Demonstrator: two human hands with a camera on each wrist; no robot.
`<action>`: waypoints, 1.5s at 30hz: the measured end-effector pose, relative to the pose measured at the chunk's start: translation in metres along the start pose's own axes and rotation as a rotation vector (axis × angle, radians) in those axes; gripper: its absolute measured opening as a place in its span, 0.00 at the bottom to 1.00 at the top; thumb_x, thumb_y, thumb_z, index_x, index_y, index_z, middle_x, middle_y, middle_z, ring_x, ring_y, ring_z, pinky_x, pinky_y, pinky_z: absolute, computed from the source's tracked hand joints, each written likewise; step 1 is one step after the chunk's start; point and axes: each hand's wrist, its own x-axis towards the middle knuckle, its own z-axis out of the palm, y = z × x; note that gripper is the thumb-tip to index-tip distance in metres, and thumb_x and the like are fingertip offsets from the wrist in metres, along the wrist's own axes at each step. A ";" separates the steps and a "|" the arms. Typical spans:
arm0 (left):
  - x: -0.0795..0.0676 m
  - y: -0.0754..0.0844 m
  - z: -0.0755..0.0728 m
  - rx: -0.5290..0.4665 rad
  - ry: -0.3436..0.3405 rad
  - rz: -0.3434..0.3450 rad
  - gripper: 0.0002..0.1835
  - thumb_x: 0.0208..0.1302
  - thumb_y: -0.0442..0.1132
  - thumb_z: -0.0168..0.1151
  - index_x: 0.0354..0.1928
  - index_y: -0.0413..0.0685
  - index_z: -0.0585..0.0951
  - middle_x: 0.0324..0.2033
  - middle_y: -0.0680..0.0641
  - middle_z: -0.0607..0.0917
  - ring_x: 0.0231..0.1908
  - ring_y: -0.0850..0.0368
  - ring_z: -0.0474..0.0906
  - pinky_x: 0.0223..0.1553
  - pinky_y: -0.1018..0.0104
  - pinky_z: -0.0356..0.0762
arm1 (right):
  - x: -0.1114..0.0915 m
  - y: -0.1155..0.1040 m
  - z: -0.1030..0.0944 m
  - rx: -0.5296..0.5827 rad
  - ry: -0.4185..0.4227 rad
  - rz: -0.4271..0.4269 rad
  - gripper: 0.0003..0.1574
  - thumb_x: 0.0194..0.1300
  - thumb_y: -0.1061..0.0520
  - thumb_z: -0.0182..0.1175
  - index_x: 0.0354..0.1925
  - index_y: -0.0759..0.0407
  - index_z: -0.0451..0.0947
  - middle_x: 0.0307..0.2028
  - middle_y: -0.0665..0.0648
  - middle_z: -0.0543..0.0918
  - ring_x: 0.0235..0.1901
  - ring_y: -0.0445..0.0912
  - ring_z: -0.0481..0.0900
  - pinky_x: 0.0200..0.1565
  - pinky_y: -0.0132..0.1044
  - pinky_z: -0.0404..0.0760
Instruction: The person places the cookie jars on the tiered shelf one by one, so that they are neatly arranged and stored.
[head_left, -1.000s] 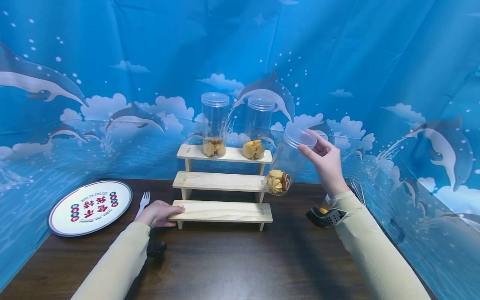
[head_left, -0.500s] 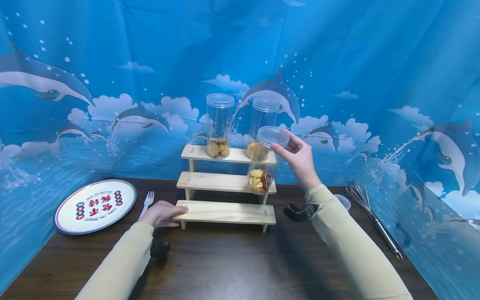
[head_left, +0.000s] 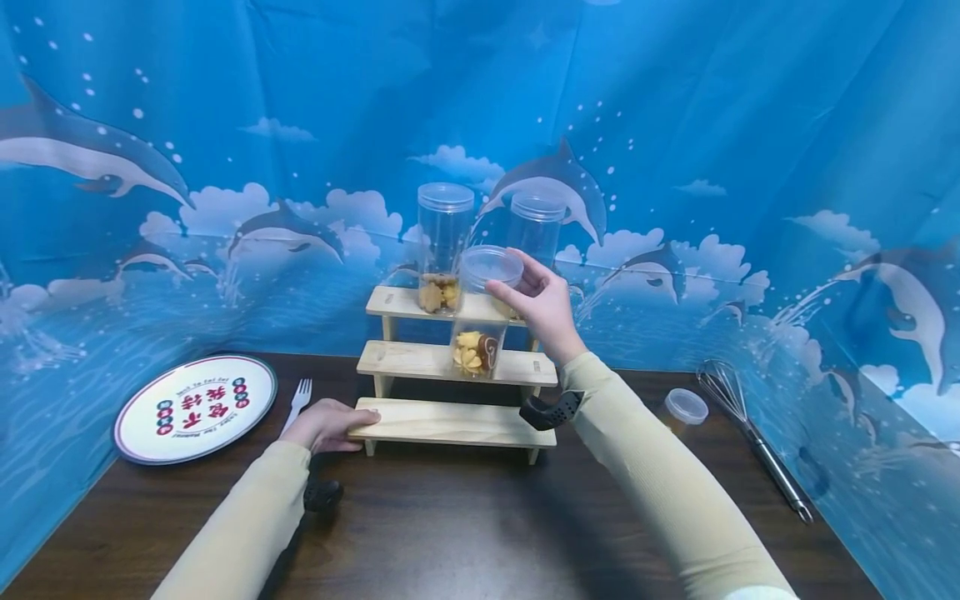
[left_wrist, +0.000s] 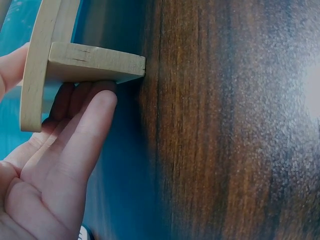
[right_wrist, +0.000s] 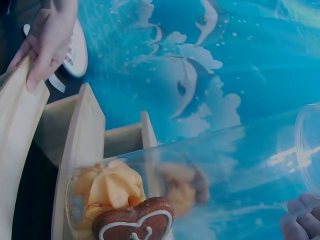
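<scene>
My right hand [head_left: 543,304] holds a clear lidded jar [head_left: 480,317] near its top, thumb on the near side. Cookies fill the jar's bottom, among them a brown heart-shaped one [right_wrist: 135,222] with white icing. The jar's base is at the middle tier of a three-tier wooden display stand [head_left: 420,360]; whether it touches the board I cannot tell. At the stand's lowest tier, my left hand [head_left: 326,425] grips the left end, thumb on top. In the left wrist view its fingers [left_wrist: 82,135] lie underneath, against the leg.
Another lidded cookie jar [head_left: 445,233] stands on the top tier, with a second jar [head_left: 538,221] to its right, partly hidden. A plate [head_left: 195,408] and a fork [head_left: 297,402] lie left. At right are a small lidded container [head_left: 684,407] and a whisk [head_left: 753,437].
My right hand has carried the jar leftward from beside the stand to the middle tier, and the jar has gone from tilted to nearly upright. The left hand keeps its grip on the lowest tier.
</scene>
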 end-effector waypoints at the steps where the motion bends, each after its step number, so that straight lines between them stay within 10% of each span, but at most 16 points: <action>1: 0.000 0.000 0.000 -0.002 0.001 0.000 0.33 0.57 0.42 0.66 0.54 0.19 0.70 0.32 0.40 0.79 0.29 0.57 0.81 0.37 0.61 0.86 | 0.001 0.000 0.004 0.010 -0.005 -0.002 0.39 0.58 0.51 0.67 0.66 0.51 0.66 0.59 0.55 0.76 0.55 0.46 0.78 0.55 0.38 0.80; 45: -0.003 0.000 0.003 0.010 0.038 0.006 0.31 0.57 0.43 0.65 0.52 0.20 0.71 0.32 0.41 0.76 0.28 0.56 0.81 0.35 0.63 0.87 | 0.024 0.017 0.067 0.072 0.055 0.080 0.45 0.55 0.45 0.69 0.67 0.51 0.64 0.66 0.54 0.68 0.64 0.44 0.68 0.62 0.31 0.72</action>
